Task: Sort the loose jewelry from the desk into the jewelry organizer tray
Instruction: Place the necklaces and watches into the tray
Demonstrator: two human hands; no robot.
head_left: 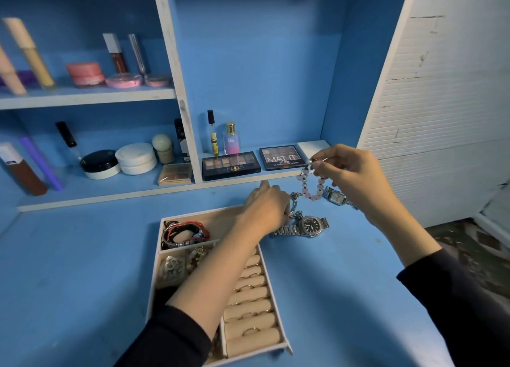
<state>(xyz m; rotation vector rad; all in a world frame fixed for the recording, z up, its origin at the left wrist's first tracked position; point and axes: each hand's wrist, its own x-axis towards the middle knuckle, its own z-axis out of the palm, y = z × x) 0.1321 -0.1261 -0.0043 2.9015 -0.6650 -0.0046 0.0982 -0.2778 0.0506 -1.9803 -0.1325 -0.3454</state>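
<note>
My right hand (350, 173) pinches a pink beaded bracelet (310, 186) and holds it dangling above the blue desk. My left hand (266, 208) reaches across the beige organizer tray (162, 259) and grips a silver chain piece (294, 205) at the tray's far right corner. A silver watch with a dark dial (306, 226) lies on the desk just beyond that hand. A smaller silver watch with a pale rectangular face (336, 197) lies under my right hand. The tray holds cord bracelets (182, 233), small trinkets (172, 267) and rings on padded rolls (251, 303).
Two eyeshadow palettes (231, 165) (283, 157) and two small perfume bottles (231, 139) stand on the low shelf behind the desk. Jars, tubes and compacts (135, 158) fill the left shelves. A white slatted panel (441, 104) bounds the right side.
</note>
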